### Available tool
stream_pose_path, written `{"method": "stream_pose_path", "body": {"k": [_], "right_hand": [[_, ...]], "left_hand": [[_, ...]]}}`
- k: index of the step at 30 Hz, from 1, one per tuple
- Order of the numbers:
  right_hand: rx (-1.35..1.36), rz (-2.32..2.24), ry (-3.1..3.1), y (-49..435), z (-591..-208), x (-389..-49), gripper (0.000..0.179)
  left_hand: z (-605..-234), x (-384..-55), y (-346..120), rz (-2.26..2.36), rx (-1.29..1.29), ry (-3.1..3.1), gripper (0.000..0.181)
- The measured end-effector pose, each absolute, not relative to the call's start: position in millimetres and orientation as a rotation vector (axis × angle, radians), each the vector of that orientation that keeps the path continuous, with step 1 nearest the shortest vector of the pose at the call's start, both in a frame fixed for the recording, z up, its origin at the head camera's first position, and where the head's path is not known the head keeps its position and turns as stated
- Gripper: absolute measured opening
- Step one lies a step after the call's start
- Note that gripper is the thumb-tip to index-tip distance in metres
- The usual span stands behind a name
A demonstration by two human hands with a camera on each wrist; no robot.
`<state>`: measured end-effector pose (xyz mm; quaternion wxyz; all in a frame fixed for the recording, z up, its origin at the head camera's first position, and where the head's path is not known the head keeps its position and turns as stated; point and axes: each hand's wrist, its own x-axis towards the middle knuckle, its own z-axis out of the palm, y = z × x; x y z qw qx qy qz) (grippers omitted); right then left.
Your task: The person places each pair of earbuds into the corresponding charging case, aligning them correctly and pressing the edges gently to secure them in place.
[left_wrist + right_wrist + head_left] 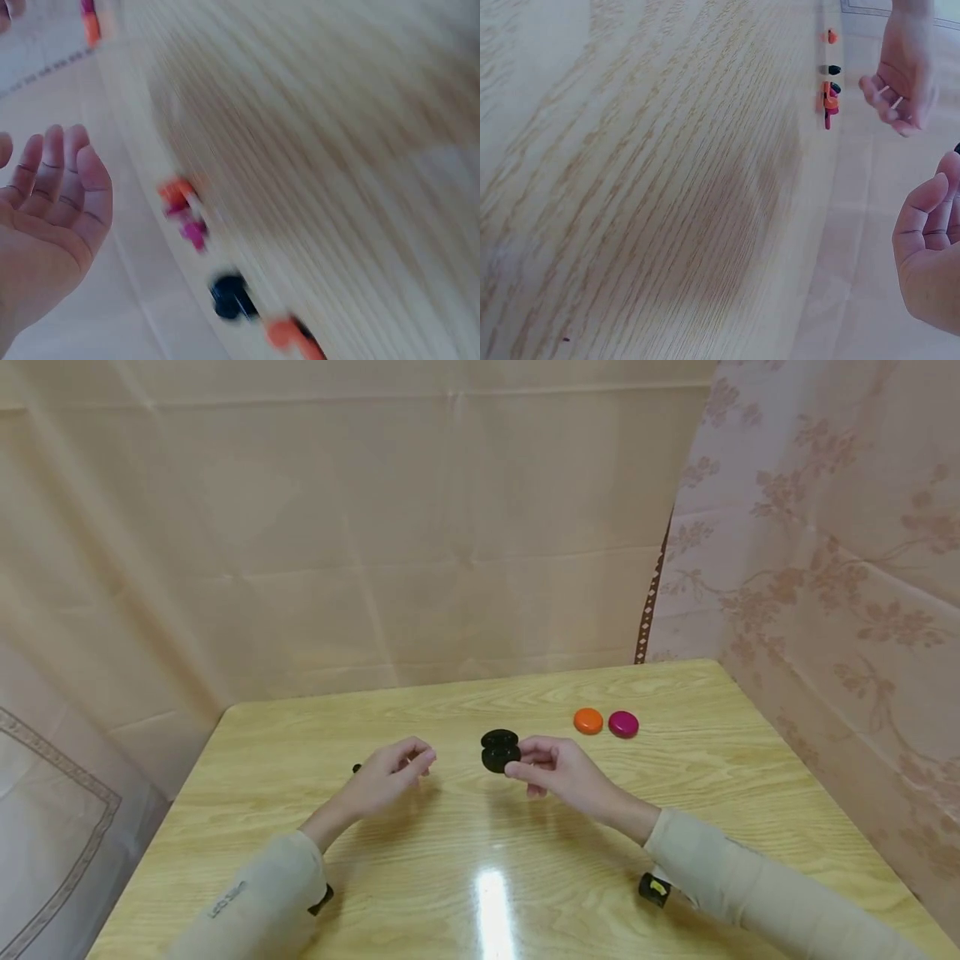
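Note:
A small black earbud case [500,758] with its round lid raised is pinched at its right side by my right hand [566,774], between thumb and fingers. In the right wrist view only a dark edge of it shows above the fingertips of this hand [934,236]. My left hand [386,775] hovers over the table to the left of the case, fingers loosely bent. Its palm [49,225] shows in the left wrist view with nothing in it. Behind that hand, a small black piece [357,768] peeks out on the table.
An orange round case [588,721] and a magenta round case [623,724] lie at the back right of the wooden table [450,877]. Small orange and magenta pieces [184,214], a black piece [232,296] and another orange piece [292,337] lie blurred on the left. Curtains hang behind.

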<state>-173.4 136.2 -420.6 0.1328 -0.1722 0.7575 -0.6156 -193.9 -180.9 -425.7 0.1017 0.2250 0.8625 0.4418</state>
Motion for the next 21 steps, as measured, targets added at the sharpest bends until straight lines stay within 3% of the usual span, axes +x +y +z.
{"method": "stream_pose_path", "body": {"k": [8, 21], "right_hand": [[-0.484, -1.789, 2.193, 135.9, -420.7, -174.8, 0.036], [-0.478, -1.795, 2.178, 134.4, -419.6, -174.6, 0.037]], "left_hand": [[-437.1, -208.2, -224.6, 1.103, 0.557, 2.710, 0.039], [-443.1, -211.6, -268.3, 0.810, 0.618, 2.877, 0.040]]}}
